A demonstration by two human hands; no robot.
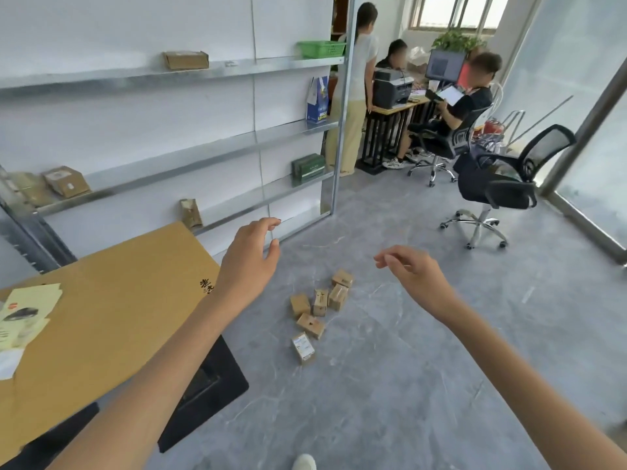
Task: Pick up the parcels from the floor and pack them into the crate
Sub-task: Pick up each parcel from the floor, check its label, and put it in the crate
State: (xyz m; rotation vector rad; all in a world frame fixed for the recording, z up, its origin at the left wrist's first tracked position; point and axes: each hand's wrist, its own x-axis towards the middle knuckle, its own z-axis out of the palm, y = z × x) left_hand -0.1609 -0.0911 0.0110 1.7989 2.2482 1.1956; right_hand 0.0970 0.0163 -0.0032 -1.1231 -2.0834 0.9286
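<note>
Head view: left hand (249, 256) and right hand (412, 274) are both raised, fingers loosely curled, holding nothing. Parcels (319, 307): six small cardboard boxes bunched on the grey floor (390, 368), at 6 o'clock from the gap between the hands, several touching. What looks like the black crate (210, 378) sits at 8 o'clock in frame, mostly hidden under a cardboard sheet (118, 300) with papers (27, 310) on it.

Risks:
- Grabbing one box from the clump could tip or scatter its neighbours.
- Scooping several at once could let one slip.
- The sheet covers the crate mouth, so a dropped parcel may land on the cardboard and slide off.
</note>
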